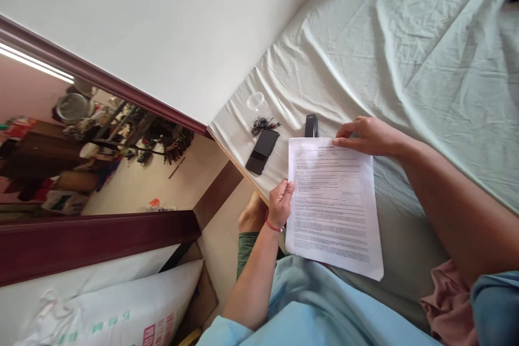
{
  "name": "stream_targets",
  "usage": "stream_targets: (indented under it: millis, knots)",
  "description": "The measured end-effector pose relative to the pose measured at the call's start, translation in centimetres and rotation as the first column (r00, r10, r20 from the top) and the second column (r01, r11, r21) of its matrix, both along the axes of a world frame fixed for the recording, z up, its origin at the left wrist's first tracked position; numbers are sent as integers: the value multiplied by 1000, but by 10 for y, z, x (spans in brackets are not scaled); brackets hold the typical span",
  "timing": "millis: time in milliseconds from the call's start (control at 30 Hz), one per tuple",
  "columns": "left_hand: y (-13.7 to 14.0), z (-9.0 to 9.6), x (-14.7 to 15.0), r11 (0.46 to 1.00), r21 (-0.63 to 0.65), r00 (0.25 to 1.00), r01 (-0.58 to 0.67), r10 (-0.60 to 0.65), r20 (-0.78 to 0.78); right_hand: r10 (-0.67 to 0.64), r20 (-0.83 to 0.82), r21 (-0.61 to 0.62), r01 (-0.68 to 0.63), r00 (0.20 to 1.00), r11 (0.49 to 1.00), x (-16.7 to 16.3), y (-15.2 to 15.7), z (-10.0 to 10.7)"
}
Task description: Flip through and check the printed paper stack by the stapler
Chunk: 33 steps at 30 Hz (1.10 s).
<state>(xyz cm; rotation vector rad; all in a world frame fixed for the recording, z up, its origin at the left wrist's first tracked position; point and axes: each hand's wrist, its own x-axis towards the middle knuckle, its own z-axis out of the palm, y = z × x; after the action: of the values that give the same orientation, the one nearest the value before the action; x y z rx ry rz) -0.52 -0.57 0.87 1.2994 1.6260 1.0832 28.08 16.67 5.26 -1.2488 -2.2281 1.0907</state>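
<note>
A stack of printed white paper sheets (333, 205) lies on the pale green bed sheet (405, 54) in front of me. My left hand (280, 201) grips the stack's left edge, a red cord around the wrist. My right hand (367, 136) rests with its fingertips on the stack's top right corner. Just beyond the top edge of the paper lies a black stapler (311, 125).
A black phone (263, 151), a bunch of keys (261, 124) and a clear plastic cup (257, 103) lie near the bed's corner. A white wall stands on the left, with a dark red door frame (101, 78) below it. White sacks (117, 308) are on the floor.
</note>
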Motion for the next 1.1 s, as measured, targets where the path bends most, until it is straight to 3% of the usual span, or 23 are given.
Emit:
stream_targets:
  millis: [133, 300, 467, 633, 767, 933, 1100]
  knots:
    - [-1, 1, 0, 999, -16, 999, 30, -30, -16, 2, -28, 42, -1, 1000, 999, -14, -8, 6]
    - [0, 1, -1, 998, -34, 999, 43, -43, -2, -24, -46, -10, 23, 999, 1000, -12, -7, 1]
    - [2, 2, -3, 997, -43, 998, 65, -65, 11, -4, 6, -51, 4, 1000, 999, -6, -1, -6]
    - [1, 3, -4, 993, -59, 995, 101, -101, -3, 5, 103, -58, 1, 995, 998, -11, -5, -2]
    - [-1, 4, -1, 994, -47, 993, 101, -104, -62, -17, 75, -50, 20, 997, 999, -19, -10, 2]
    - [-1, 3, 0, 993, -50, 987, 105, -110, -116, -71, 17, 101, 69, 997, 992, -38, -20, -4]
    - [-2, 2, -2, 992, -27, 986, 124, -126, -108, -38, 11, 311, 33, 999, 950, -56, -35, -6]
